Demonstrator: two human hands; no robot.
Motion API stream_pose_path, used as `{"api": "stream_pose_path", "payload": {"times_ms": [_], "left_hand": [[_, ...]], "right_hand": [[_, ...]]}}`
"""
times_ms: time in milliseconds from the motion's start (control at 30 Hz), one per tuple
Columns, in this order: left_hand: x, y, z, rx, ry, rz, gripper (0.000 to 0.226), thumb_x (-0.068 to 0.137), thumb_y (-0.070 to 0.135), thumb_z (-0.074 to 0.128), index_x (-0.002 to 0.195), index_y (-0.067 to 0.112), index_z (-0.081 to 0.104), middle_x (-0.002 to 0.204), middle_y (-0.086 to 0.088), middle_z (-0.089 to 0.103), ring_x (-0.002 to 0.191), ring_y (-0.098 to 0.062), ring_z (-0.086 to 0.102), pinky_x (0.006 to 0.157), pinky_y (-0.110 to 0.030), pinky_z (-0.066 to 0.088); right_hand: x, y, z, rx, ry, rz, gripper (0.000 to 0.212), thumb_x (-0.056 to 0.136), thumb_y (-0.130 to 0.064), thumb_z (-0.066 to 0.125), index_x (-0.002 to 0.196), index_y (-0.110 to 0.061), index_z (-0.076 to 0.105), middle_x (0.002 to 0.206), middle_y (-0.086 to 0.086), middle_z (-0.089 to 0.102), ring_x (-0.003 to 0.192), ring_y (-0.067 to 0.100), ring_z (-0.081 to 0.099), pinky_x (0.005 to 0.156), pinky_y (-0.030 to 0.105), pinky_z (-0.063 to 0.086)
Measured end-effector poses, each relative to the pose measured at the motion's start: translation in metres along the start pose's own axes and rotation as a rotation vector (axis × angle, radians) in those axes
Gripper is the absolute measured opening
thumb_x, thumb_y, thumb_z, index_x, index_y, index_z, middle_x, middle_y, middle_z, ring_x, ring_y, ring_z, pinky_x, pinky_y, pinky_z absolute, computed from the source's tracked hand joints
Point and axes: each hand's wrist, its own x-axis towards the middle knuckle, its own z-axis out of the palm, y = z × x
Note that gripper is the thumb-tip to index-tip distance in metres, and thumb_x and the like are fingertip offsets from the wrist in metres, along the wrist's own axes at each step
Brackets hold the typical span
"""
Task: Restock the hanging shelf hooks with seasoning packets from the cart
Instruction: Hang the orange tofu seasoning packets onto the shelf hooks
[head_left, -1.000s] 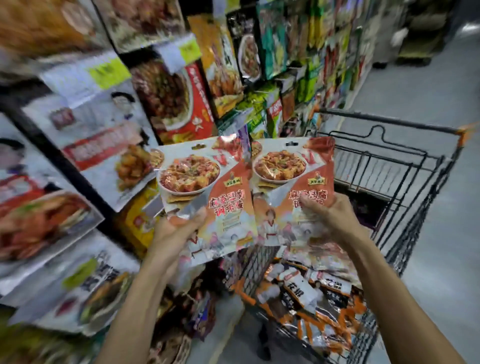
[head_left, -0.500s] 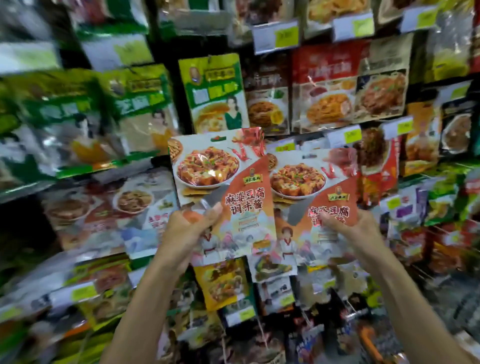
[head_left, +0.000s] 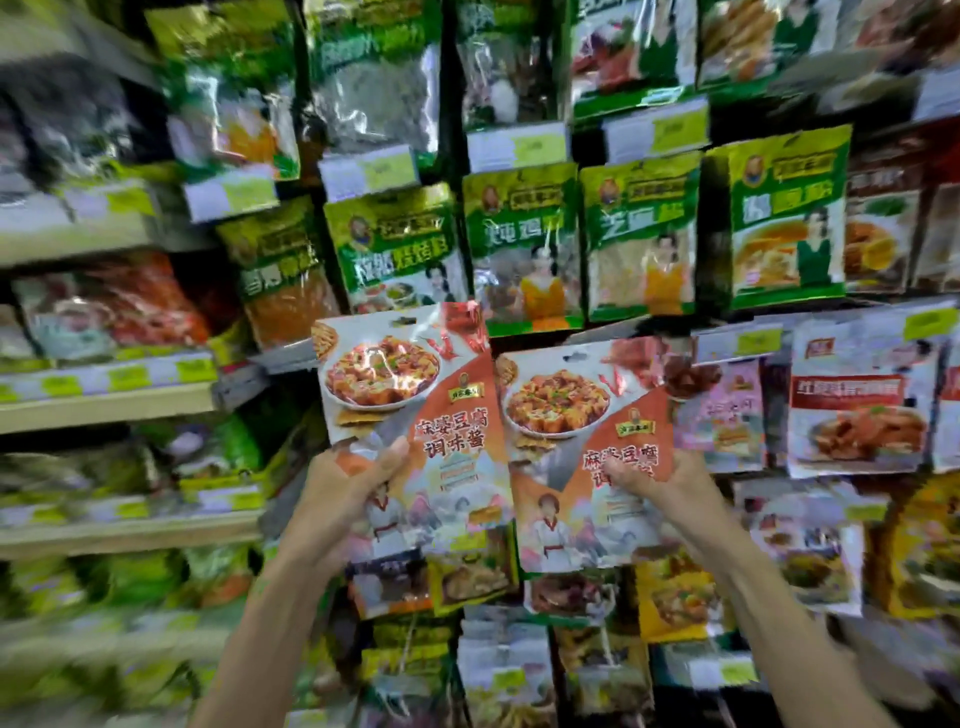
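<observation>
Two matching seasoning packets, white and orange with a dish of tofu printed on them, are held up side by side in front of the hanging shelf. My left hand (head_left: 343, 499) grips the left packet (head_left: 415, 405) at its lower left, thumb across the front. My right hand (head_left: 660, 488) grips the right packet (head_left: 576, 447) at its right side. Each packet has a hang hole at its top edge. The cart is out of view.
Rows of hanging packets fill the wall: green ones (head_left: 524, 244) just above the held pair, white and red ones (head_left: 857, 405) to the right, yellow and dark ones (head_left: 498, 670) below. Price tags (head_left: 514, 145) sit on the hook ends. Shelves (head_left: 104, 410) with bags run along the left.
The view has swung from the cart to the shelf wall. Both hands have kept their packets and raised them towards the hanging rows; the cart has left the view.
</observation>
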Motion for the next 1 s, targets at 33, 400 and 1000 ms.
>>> {"api": "stream_pose_path", "payload": {"times_ms": [33, 400, 1000], "left_hand": [[0.006, -0.001, -0.018, 0.019, 0.010, -0.005, 0.045, 0.072, 0.031, 0.072, 0.035, 0.021, 0.049, 0.040, 0.010, 0.049, 0.037, -0.003, 0.048, 0.041, -0.013, 0.039], [0.077, -0.036, -0.109, 0.055, 0.112, -0.009, 0.045, 0.057, 0.045, 0.076, 0.051, 0.011, 0.047, 0.040, 0.001, 0.046, 0.035, -0.009, 0.040, 0.037, -0.013, 0.031], [0.085, -0.055, -0.089, 0.010, 0.094, -0.095, 0.045, 0.063, 0.040, 0.076, 0.047, 0.010, 0.047, 0.043, 0.002, 0.049, 0.040, -0.008, 0.052, 0.040, -0.014, 0.041]], "right_hand": [[0.003, 0.007, 0.020, -0.002, -0.003, 0.020, 0.036, 0.064, -0.041, 0.079, 0.085, -0.012, 0.073, 0.085, 0.003, 0.076, 0.078, 0.014, 0.073, 0.063, 0.018, 0.054], [0.062, 0.052, 0.128, 0.020, -0.035, 0.191, 0.010, 0.080, -0.014, 0.075, 0.080, -0.010, 0.066, 0.073, -0.003, 0.073, 0.069, 0.007, 0.070, 0.059, 0.016, 0.051], [0.122, 0.073, 0.145, 0.005, 0.064, 0.330, 0.020, 0.082, -0.021, 0.073, 0.097, -0.010, 0.065, 0.111, 0.014, 0.069, 0.107, 0.029, 0.063, 0.100, 0.048, 0.046]]}}
